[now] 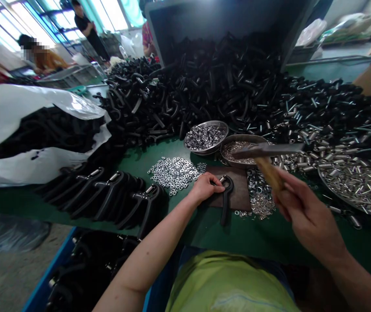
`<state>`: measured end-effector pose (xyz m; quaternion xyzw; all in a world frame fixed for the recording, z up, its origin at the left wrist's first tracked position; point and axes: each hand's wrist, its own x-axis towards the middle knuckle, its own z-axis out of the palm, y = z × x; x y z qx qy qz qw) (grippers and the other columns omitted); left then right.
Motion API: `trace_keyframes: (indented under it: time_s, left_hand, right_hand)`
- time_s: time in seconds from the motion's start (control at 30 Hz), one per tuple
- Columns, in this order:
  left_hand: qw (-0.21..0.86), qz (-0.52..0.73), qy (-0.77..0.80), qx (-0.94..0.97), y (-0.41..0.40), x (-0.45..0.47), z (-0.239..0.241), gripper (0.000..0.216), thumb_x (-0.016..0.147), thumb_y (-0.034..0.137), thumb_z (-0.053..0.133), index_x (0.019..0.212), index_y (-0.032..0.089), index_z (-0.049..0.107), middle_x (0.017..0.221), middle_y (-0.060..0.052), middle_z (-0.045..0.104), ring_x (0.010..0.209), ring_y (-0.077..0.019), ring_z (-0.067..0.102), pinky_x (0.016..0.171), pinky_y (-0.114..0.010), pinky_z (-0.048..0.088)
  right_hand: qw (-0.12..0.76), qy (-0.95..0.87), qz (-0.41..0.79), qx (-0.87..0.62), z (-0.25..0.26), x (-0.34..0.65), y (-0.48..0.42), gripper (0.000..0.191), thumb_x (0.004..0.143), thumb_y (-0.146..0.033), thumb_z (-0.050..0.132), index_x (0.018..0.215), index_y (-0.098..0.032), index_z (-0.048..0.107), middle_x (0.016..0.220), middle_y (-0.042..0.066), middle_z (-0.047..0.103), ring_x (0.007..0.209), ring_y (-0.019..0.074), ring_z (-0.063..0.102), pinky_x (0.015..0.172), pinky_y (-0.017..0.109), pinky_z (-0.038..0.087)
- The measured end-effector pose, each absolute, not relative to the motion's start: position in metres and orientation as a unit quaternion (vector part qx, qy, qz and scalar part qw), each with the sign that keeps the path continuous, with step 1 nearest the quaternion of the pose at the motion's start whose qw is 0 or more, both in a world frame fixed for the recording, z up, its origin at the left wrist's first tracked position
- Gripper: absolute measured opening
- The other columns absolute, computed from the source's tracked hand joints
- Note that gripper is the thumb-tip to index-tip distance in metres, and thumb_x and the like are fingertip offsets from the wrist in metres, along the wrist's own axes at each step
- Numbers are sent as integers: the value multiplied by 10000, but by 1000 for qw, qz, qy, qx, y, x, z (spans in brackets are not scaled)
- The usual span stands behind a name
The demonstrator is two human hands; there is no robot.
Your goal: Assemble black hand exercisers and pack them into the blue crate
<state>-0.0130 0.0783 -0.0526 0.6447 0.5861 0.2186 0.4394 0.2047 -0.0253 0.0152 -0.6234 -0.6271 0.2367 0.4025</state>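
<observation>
My left hand (205,187) is closed on a black curved handle (226,206), which lies on a brown metal plate (243,190) on the green table. A small spring shows near its looped top, by my fingertips; part of the handle is hidden by my fingers. In my right hand (309,216) is a hammer (268,173), gripped by its wooden shaft. Its metal head is raised above the table, to the right of the plate, apart from the handle. Small shiny nuts (174,172) are spread left of the plate, with loose rings and rivets on its right.
Behind the plate stand two metal bowls (201,152) of small parts. Black handles (211,95) are heaped at the back; springs and pins (361,182) cover the right. Spring-fitted hand grips (107,195) line the left, above a blue crate (52,268). Other people are farther back.
</observation>
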Motion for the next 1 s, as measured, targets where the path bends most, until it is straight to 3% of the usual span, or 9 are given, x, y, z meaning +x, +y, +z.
trace_keyframes:
  time_s: [0.07,0.23,0.3,0.4,0.57,0.63,0.77,0.9,1.0]
  left_hand:
    - [437,214,589,645,78,-13,-52,154,606,294,758,703,195,691,888,2,637,796,-140,555,737,-243,419]
    - [417,209,597,652,77,-13,-49,153,607,302,759,704,201,695,920,-5,636,818,-148,555,748,-249,422]
    - [415,210,591,659,77,-13,-48,147,611,300,758,701,202,695,917,-5,634,823,-149,559,762,-254,424]
    - [415,209,582,667,77,-14,-49,135,616,289,758,697,203,692,908,0,631,822,-150,567,772,-259,427]
    - [403,211,579,676,78,-15,-55,168,624,302,757,740,210,677,906,1,614,822,-157,559,742,-262,431]
    - [393,219,577,682,77,-15,-58,191,634,308,753,778,216,667,906,2,610,832,-163,556,746,-270,431]
    - [328,248,567,714,66,-17,-56,276,647,310,757,879,227,634,953,-9,601,934,-196,539,820,-314,425]
    - [182,283,595,730,38,-22,-50,542,609,352,792,1072,222,542,1237,-67,479,1159,-260,425,965,-394,362]
    - [138,242,609,743,15,-26,-48,419,721,346,702,1065,206,508,1180,-81,491,1098,-239,464,924,-370,397]
  right_hand:
    - [413,-672,156,-595,11,200,-17,477,923,-299,392,1398,-297,351,1224,74,589,818,170,656,695,310,559]
    - [220,-780,137,-569,-2,200,-1,461,921,-211,371,1371,-303,403,1252,34,588,1050,220,610,869,392,530]
    - [247,-770,116,-577,5,199,-2,480,929,-209,361,1400,-303,352,1308,29,542,1101,218,581,891,383,522]
    - [317,-738,63,-593,8,198,-6,536,927,-198,358,1444,-292,252,1343,45,507,1075,217,597,849,350,543]
    - [140,-790,111,-587,-29,205,1,514,922,-179,328,1428,-267,306,1222,74,605,949,239,655,770,390,558]
    - [123,-786,129,-592,-37,208,5,501,937,-210,311,1436,-239,288,1259,91,576,993,249,637,808,419,541]
    - [164,-766,170,-598,-12,205,-1,458,949,-260,308,1406,-251,349,1296,62,545,1050,233,612,847,407,533]
    - [292,-739,165,-585,23,200,-25,452,941,-263,356,1392,-287,367,1323,38,526,1076,206,596,881,352,526]
    - [374,-738,120,-549,13,200,-37,541,923,-206,376,1443,-287,250,1317,74,532,982,199,643,807,334,560]
